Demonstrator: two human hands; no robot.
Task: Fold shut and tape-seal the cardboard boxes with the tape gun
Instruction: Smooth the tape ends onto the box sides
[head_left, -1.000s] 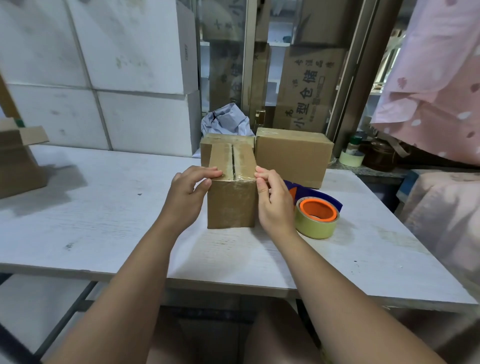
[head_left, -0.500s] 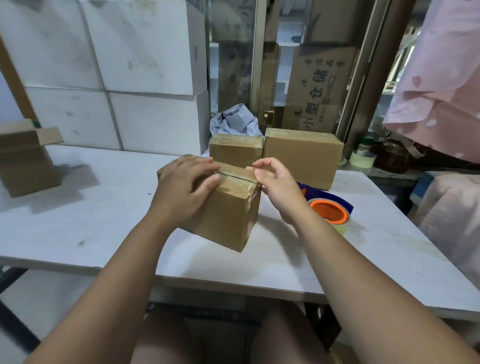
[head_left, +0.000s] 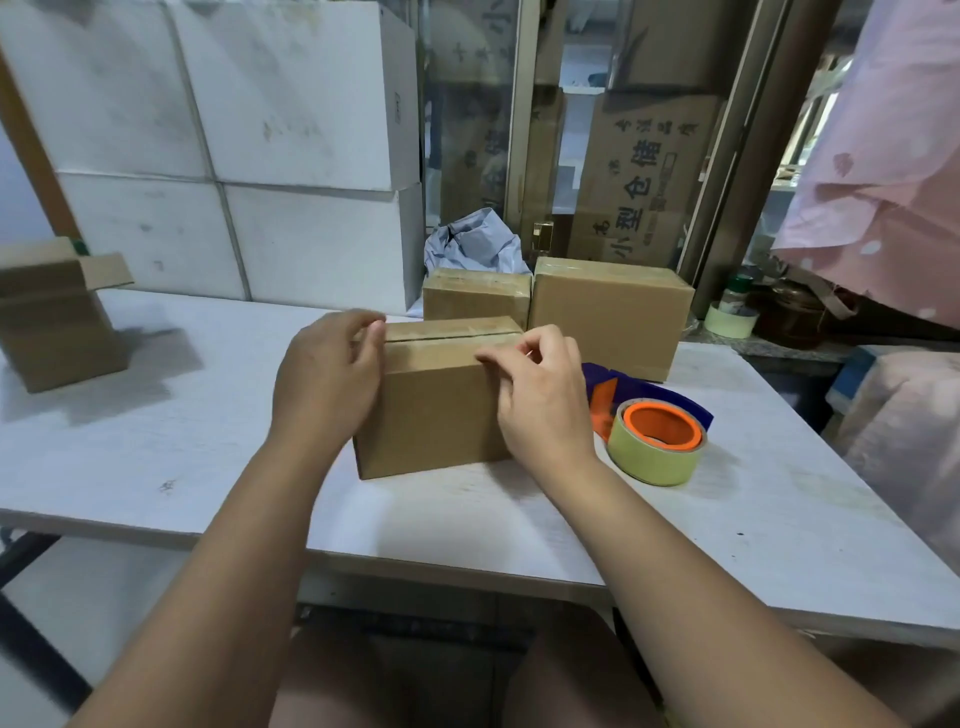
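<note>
Tipped off its end, the box (head_left: 436, 415) lay seam-up, left hand (head_left: 324, 384) and right hand (head_left: 540, 400) gripping its ends, seemingly ready for taping.

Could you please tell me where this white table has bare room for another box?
The widest bare white tabletop lies between the open brown cardboard box and the left hand. Another patch lies right of the orange-cored tape gun. Behind the held cardboard box, a small sealed box and a larger one crowd it.
</note>
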